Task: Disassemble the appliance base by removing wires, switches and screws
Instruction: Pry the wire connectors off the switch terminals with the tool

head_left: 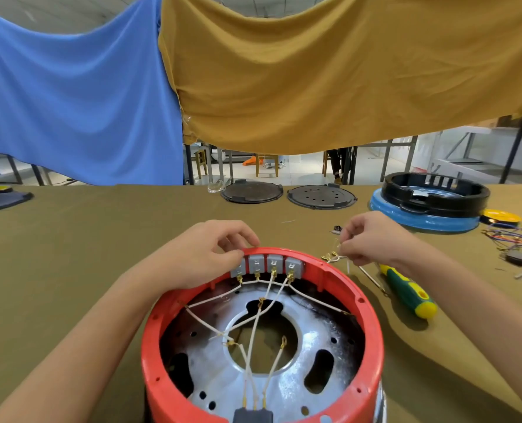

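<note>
Red round plastic appliance base (pixel 372 337) sits upside down on olive cloth table (pixel 70 254), near edge, white wires (pixel 253 328) crossing its metal plate. Left hand (pixel 198 257) pinches leftmost of four grey switches (pixel 267 264) at far rim. Right hand (pixel 369 236) pinches loose white wire with brass terminals (pixel 333 257) beside base. Green-yellow screwdriver (pixel 409 291) lies right.

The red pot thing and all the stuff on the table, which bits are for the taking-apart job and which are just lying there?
For the job: red base; grey switches; white wires; left hand on a switch; right hand pinching a loose wire; screwdriver.

Just lying about: two dark round plates; blue-and-black base; coloured wire pile.
</note>
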Demonstrator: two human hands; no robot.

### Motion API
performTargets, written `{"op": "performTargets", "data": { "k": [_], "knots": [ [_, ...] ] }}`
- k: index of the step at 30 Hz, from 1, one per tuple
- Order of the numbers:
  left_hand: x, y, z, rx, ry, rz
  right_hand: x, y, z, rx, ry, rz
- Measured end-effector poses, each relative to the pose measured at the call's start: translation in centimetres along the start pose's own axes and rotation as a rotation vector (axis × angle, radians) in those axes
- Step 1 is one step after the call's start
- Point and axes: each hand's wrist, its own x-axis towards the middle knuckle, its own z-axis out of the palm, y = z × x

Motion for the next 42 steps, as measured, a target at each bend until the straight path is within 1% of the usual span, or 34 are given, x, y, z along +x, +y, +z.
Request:
{"op": "performTargets", "data": {
  "k": [4, 7, 8, 9, 12, 15, 17, 20, 22, 27, 30, 35, 42],
  "knots": [
    [-0.1, 0.1, 0.2, -0.049, -0.046, 0.059, 0.1, 0.4, 0.0, -0.254, 0.052, -0.023],
    [0.0, 0.3, 0.3, -0.053, -0.078, 0.071, 0.0, 0.1, 0.0, -0.393, 0.150, -0.125],
    [0.0, 0.3, 0.2, -0.051, -0.077, 0.070, 0.0, -0.1, 0.1, -0.383, 0.182, -0.176],
    [-0.1, 0.4, 0.1, -0.047, -0.075, 0.067, 0.0, -0.4, 0.2, -0.315, 0.198, -0.231],
    [-0.3, 0.4, -0.2, -0.009, -0.084, 0.052, -0.8, -1.7, 0.5, 0.023, 0.171, -0.389],
    [-0.5, 0.4, -0.2, 0.026, -0.101, 0.052, -2.1, -3.2, 0.6, 0.321, 0.065, -0.479],
    [-0.4, 0.4, -0.2, 0.018, -0.092, 0.060, -3.0, -3.9, 0.9, 0.449, -0.033, -0.497],
    [-0.3, 0.4, 0.0, -0.022, -0.091, 0.073, -3.9, -4.5, 1.6, 0.517, -0.116, -0.526],
    [-0.3, 0.3, 0.1, -0.044, -0.099, 0.089, -4.2, -4.6, 2.2, 0.464, -0.112, -0.564],
    [-0.2, 0.3, 0.3, -0.029, -0.102, 0.145, -4.8, -4.4, 3.6, 0.197, -0.080, -0.668],
    [-0.1, 0.4, 0.4, 0.025, -0.082, 0.191, -4.9, -4.3, 3.7, 0.164, -0.048, -0.695],
    [0.0, 0.5, 0.5, 0.040, -0.064, 0.205, -5.0, -4.3, 3.6, 0.066, -0.008, -0.751],
    [0.0, 0.7, 0.5, 0.036, -0.078, 0.202, -5.0, -4.5, 3.6, -0.027, -0.049, -0.794]
  ]
}}
